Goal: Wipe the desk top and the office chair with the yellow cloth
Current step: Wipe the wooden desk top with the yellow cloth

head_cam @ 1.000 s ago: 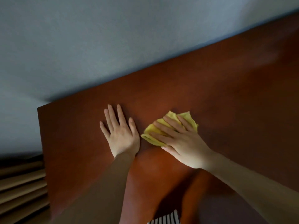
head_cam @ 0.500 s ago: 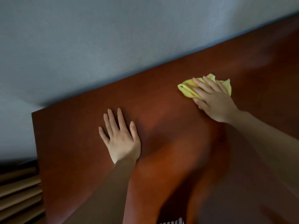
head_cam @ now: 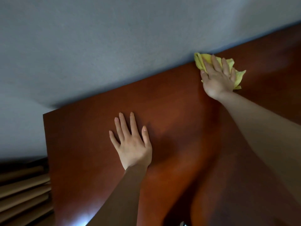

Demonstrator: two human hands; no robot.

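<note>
A reddish-brown wooden desk top [head_cam: 171,119] fills the lower right of the head view, its far edge against a grey wall. The crumpled yellow cloth [head_cam: 202,60] lies at that far edge, upper right. My right hand [head_cam: 217,77] presses flat on the cloth with straight fingers, and the cloth shows beyond the fingertips and to the right of the hand. My left hand [head_cam: 132,142] rests flat on the desk near its left end, fingers spread, holding nothing. No office chair is in view.
The grey wall [head_cam: 114,46] runs right along the desk's far edge. The desk's left edge [head_cam: 46,144] drops off to a floor with tan slatted boards [head_cam: 22,193] at the lower left.
My right hand has slid the yellow cloth from beside my left hand up and to the right, out to the far edge by the wall. My left hand has stayed put.
</note>
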